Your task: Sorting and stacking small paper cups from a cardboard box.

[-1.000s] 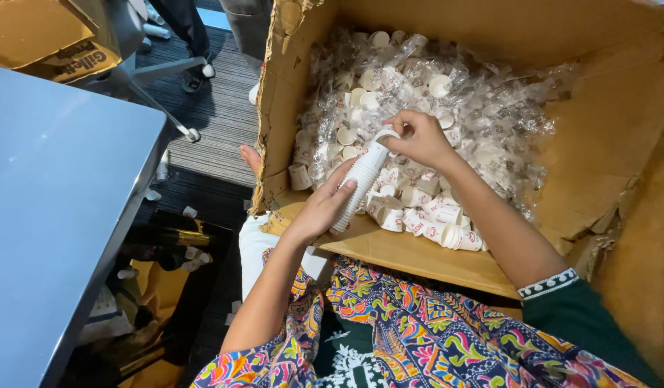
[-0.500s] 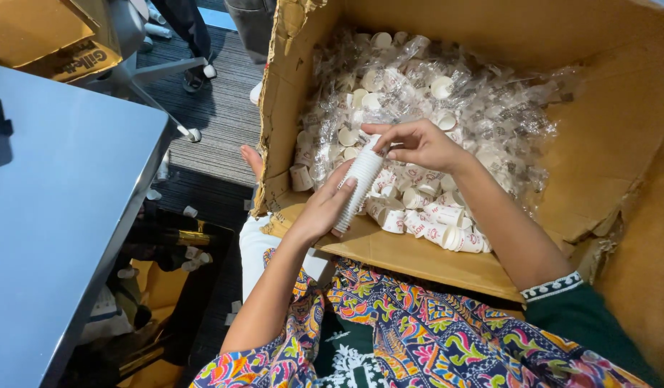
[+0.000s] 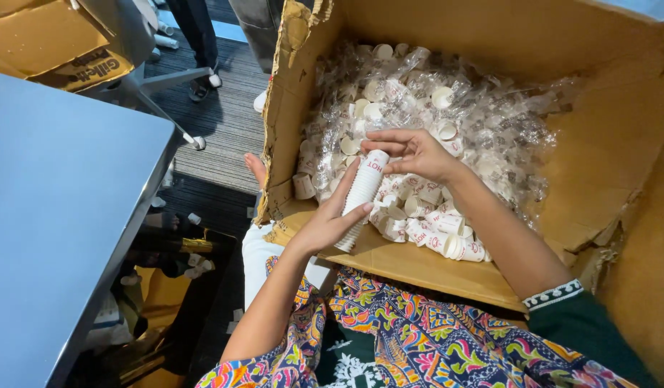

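The big cardboard box [image 3: 619,144] is the landmark; everything sits rel. to it. Inside the box, near its front-left wall, the left hand [image 3: 332,223] cups a tall stack of white paper cups [image 3: 362,194] from below & behind, palm along its length, fingers wrapped loosely round it so the nested cups don't slide apart. Stack leans, top end tilted toward the box middle. The right hand [image 3: 418,152] pinches the top cup w/ fingertips, narrow grip at the rim, prob. steadying or seating that cup on the stack.

Rest of the box floor is heaped w/ loose cups and plastic-sleeved cups [image 3: 483,122], piled toward the back wall. A few short stacks [image 3: 454,241] lie on their sides just inside the front wall.

Left of the box, outside it: a grey worktop [image 3: 58,215]. Beyond the box's left wall, chair legs [image 3: 166,108] on dark carpet.
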